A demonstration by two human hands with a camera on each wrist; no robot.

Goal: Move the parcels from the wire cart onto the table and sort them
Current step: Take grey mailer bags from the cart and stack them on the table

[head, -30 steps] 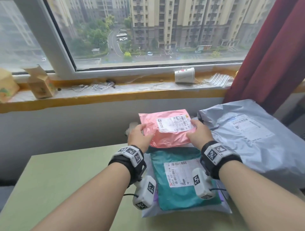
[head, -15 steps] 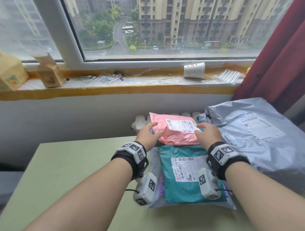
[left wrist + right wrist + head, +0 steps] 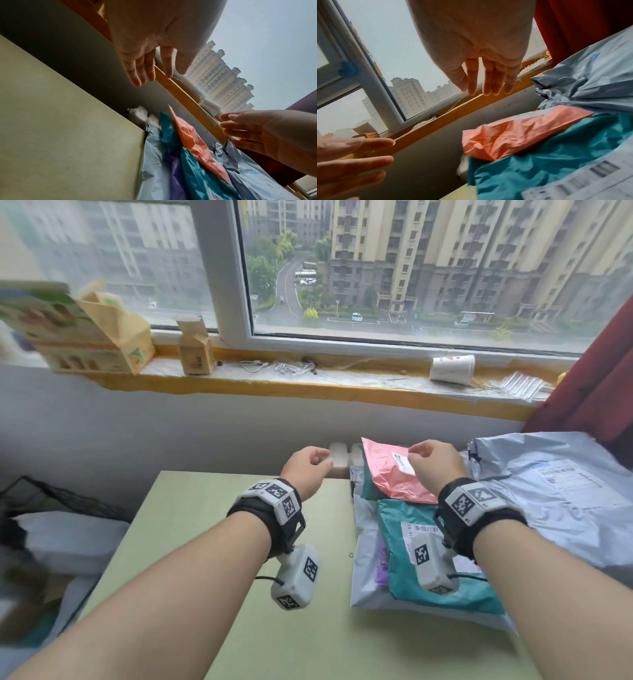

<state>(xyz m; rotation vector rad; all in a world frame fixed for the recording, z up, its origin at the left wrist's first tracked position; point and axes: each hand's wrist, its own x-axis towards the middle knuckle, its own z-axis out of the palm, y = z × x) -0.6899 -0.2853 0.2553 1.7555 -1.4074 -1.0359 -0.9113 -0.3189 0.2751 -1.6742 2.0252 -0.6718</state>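
Observation:
A pink parcel point(image 3: 387, 477) with a white label lies at the table's far edge, on a teal parcel point(image 3: 479, 597) that rests on a flat pale-blue mailer point(image 3: 366, 587). A large grey parcel point(image 3: 555, 501) fills the right side. My right hand point(image 3: 431, 462) hovers just above the pink parcel point(image 3: 513, 135) with relaxed fingers point(image 3: 488, 81), holding nothing. My left hand point(image 3: 310, 469) is left of the pink parcel point(image 3: 193, 146), apart from it, its fingers point(image 3: 142, 70) loose and empty. The black wire cart point(image 3: 51, 494) stands at the far left, with white parcels point(image 3: 68, 539) in it.
The green table point(image 3: 205, 542) is bare on its left half. White radiator tops point(image 3: 337, 460) show behind its far edge. On the windowsill stand cardboard boxes point(image 3: 102, 344), a tipped paper cup point(image 3: 452, 368) and cables. A red curtain point(image 3: 599, 364) hangs at the right.
Both hands have let go of the pink parcel, which now lies on the teal one. My left hand has drawn away to the left. The view has swung left, revealing the cart.

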